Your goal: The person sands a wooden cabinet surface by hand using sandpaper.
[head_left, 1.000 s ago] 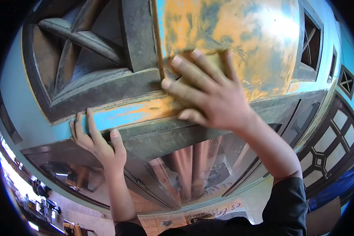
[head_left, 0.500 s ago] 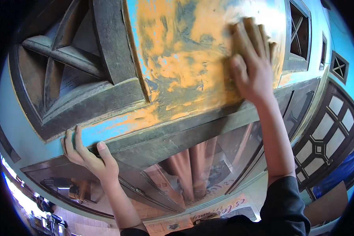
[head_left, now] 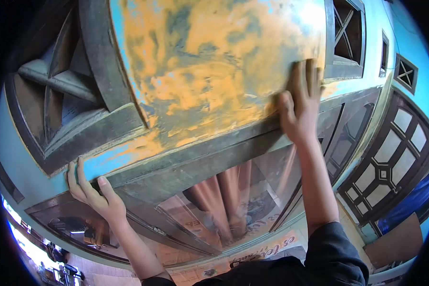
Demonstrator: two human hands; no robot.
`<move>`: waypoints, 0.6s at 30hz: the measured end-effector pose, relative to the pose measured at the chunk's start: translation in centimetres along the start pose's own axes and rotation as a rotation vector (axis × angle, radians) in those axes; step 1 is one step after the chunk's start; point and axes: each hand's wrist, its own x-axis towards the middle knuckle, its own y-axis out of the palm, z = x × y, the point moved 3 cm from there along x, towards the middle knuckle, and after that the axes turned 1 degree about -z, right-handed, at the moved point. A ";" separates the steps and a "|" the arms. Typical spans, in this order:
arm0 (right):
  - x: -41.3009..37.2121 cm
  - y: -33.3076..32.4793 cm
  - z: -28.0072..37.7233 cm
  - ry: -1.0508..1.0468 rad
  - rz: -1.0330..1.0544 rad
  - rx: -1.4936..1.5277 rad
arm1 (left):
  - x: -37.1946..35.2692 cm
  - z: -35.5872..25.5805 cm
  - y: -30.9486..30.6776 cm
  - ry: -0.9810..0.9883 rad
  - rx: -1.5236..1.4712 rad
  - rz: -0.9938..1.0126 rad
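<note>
The right arm reaches up, almost straight, to the low right part of the orange patch [head_left: 214, 57]. The right hand [head_left: 302, 109] is open, with its back to us. Its fingers point up and its thumb sticks out to the left. I cannot tell if something is under the palm.

The left arm leans up and left, below the patch. The left hand [head_left: 97, 198] is partly bent, down and to the left of the patch. Its fingers touch the wall by the beam [head_left: 200, 164], and its thumb is on the beam.

The patch is on the wall, above the beam. It goes up past the top of the view, so I cannot tell its long way. Its bottom edge slants up to the right. It looks smeary, with gray spots and bits of blue at the left edge.

Left of the patch is a big wood vent [head_left: 64, 81] with crossed bars. Right of it is a small vent [head_left: 349, 33]. Below it is shiny glass [head_left: 252, 190] with brown-pink curtains [head_left: 221, 200]. Far to its right is a brown door [head_left: 388, 157] with pale panes.
</note>
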 end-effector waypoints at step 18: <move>-3.2 -2.0 -6.9 0.161 0.067 -0.029 | -0.1 -17.8 5.3 0.374 0.005 0.365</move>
